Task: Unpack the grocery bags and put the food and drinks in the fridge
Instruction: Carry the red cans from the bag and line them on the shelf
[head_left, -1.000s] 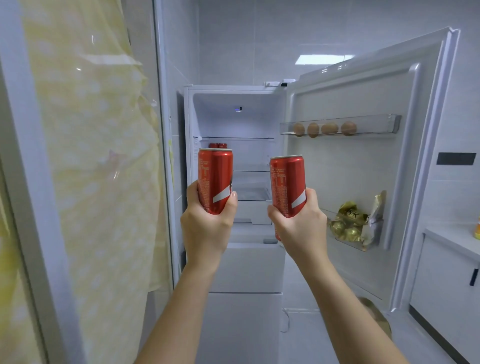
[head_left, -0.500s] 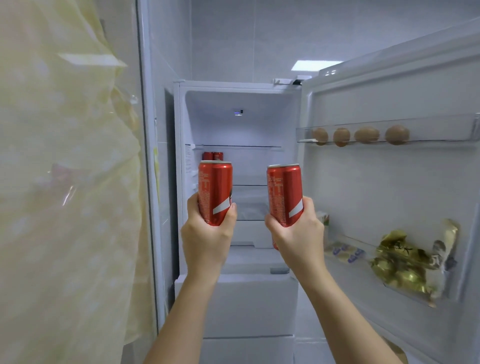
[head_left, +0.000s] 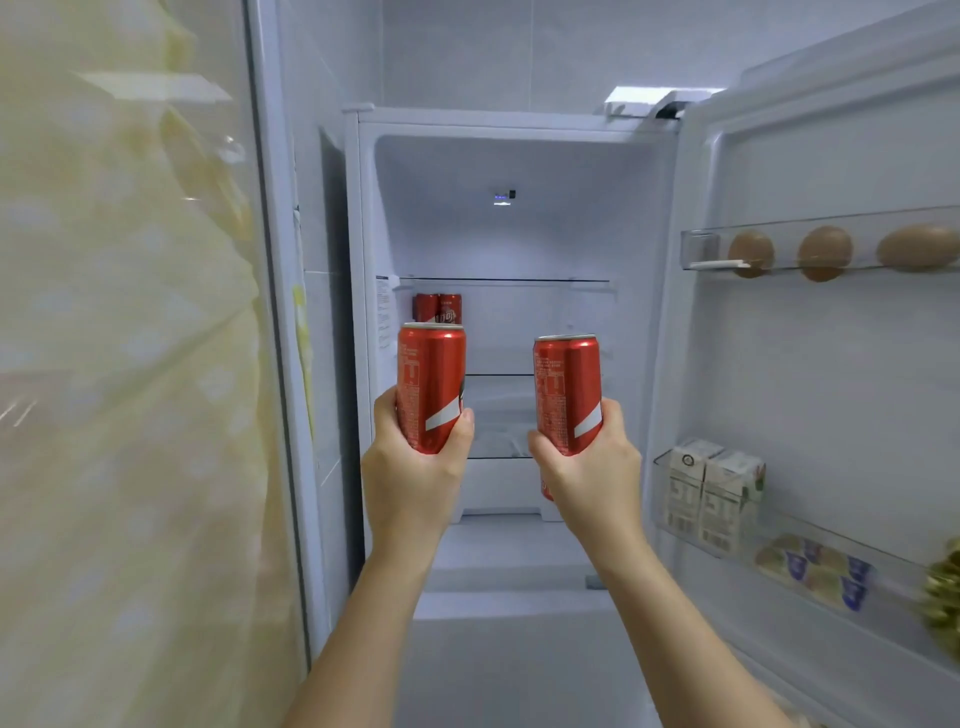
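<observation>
while the fridge (head_left: 519, 166) has grown larger in the head view over the last second, the person has plainly walked closer: its open compartment now fills the middle, and the door (head_left: 831, 374), swung to the right, runs off the edge. the left hand (head_left: 415, 483) is wrapped round the lower half of the left can (head_left: 431, 384), red and upright. the right hand (head_left: 587, 483) grips the right can (head_left: 567, 389) the same way. the two cans are apart and about level, both in front of the compartment and not yet inside it, and neither grip has altered. behind the left can, two stored cans (head_left: 438, 308) stand at the back left under the top glass shelf (head_left: 519, 280). on the door, eggs (head_left: 825, 253) sit in the upper rack, with cartons (head_left: 714, 493), small tubs (head_left: 815, 569) and a gold packet (head_left: 943, 597) in the lower one; the cartons only now show in full. i judge the approach nearly done: what is left is to reach in and set both cans down, likely beside the stored pair, where there looks to be room
</observation>
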